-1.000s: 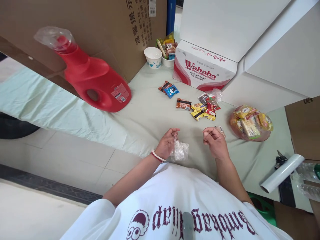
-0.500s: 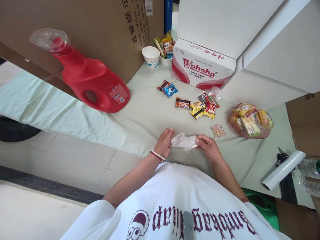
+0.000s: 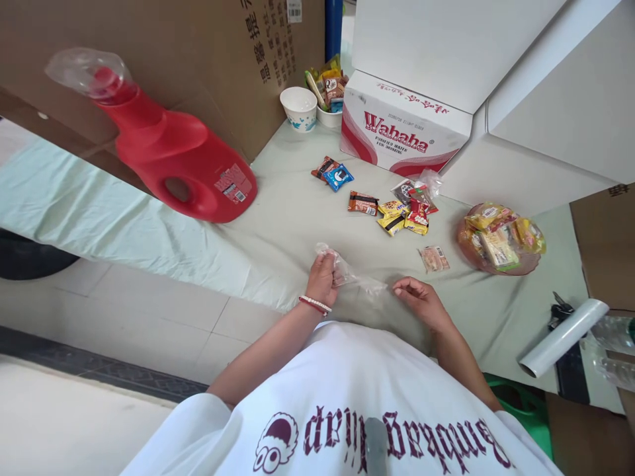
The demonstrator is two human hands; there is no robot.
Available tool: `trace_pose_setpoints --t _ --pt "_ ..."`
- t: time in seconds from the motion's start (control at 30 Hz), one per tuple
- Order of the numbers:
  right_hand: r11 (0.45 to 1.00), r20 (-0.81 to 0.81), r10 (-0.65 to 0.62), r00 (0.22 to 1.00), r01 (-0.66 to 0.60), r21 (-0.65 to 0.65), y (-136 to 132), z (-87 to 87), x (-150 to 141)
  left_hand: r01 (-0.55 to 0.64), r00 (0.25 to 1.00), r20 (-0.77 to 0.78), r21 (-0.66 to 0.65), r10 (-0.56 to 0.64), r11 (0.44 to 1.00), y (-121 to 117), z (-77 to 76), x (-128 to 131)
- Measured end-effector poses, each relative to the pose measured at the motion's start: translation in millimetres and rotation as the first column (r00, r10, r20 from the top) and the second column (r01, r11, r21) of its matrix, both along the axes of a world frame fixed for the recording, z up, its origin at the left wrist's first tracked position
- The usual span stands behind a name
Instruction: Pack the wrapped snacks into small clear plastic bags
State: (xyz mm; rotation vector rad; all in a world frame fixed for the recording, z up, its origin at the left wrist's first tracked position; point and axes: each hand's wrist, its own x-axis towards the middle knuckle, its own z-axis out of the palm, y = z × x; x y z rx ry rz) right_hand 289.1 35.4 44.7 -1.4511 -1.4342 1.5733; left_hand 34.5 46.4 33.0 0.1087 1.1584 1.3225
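Note:
A crumpled, see-through plastic bag [image 3: 354, 277] is gripped in my left hand [image 3: 322, 277], its fingers curled round one end. The thin film trails to the right from there. My right hand [image 3: 419, 299] is just beyond the film's free end, fingertips apart from it and fingers loosely bent, with nothing visible in them. A small pinkish snack packet [image 3: 434, 258] lies flat beyond my right hand. Farther back are a brown packet [image 3: 363, 203], yellow packets [image 3: 392, 218], a red packet [image 3: 418, 215] and a blue packet [image 3: 338, 177].
A pink bowl [image 3: 516, 266] of snacks stands at the right, near a white roll [image 3: 563, 338]. Behind are a Wahaha box [image 3: 397, 132], a paper cup [image 3: 299, 109] and another container of snacks [image 3: 330, 92]. A red jug [image 3: 198, 165] stands at the left.
The bag first hung from my left hand. Then both hands held it stretched between them. Now my right hand has let go of its end and moved slightly right.

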Motion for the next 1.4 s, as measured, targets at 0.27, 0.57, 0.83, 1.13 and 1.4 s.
trace_pose_setpoints --t 0.27,0.57,0.83,1.13,1.4 --pt "0.837 0.232 -0.163 0.959 0.01 0.547 1.1 38.2 -28.4 0.005 0.989 -0.15 0.043 0.002 0.999 -1.9 12.4 11.0" --pt "0.981 0.037 -0.016 0.999 0.009 0.192 39.6 19.6 -67.8 0.387 0.913 -0.205 0.168 -0.352 0.906 -10.2 21.2 -4.1" --pt "0.999 -0.013 0.008 1.0 -0.007 0.036 48.4 24.7 -50.3 0.345 0.934 0.028 0.18 -0.355 0.921 -6.9 21.0 -7.6" --pt "0.858 0.189 0.016 0.982 -0.111 0.502 23.3 28.0 -66.6 0.264 0.965 -0.042 0.136 -0.26 0.955 -8.7 22.8 6.8" --pt "0.996 -0.108 -0.032 0.994 0.041 0.079 30.7 9.3 -78.5 0.325 0.922 0.195 0.08 -0.335 0.942 -11.2 30.7 -1.2"
